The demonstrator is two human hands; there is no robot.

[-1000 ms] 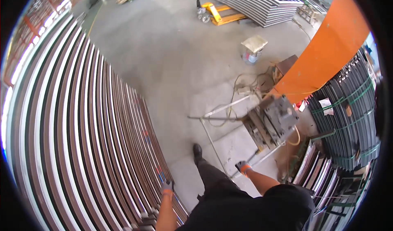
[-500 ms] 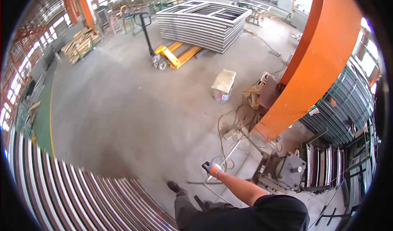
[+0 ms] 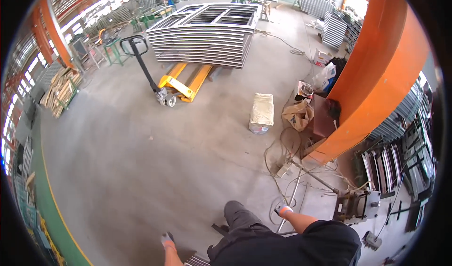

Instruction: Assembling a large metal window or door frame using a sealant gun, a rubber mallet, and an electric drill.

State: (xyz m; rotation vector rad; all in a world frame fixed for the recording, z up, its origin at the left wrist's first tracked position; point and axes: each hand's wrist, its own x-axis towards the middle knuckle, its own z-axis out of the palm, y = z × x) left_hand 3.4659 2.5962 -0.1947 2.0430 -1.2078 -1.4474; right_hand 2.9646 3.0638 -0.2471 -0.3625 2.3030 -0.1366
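My gloved left hand [image 3: 167, 239] hangs low at near left, my right hand [image 3: 283, 210] beside a thin metal rail [image 3: 295, 186] at near right. I can't tell how far my fingers curl; I see nothing held. My arms hang apart, probably for balance. Far off, stacked frames [image 3: 202, 44] lie flat over a yellow pallet jack [image 3: 181, 88], presumably for even support. Grey concrete floor [image 3: 136, 167] stretches past the orange column [image 3: 376, 82] into a bright hall.

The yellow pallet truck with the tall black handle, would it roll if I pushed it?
The yellow pallet truck would probably roll, given its small round wheels. It may feel heavy, because its yellow forks seem to reach under a tall stack of silver metal frames.
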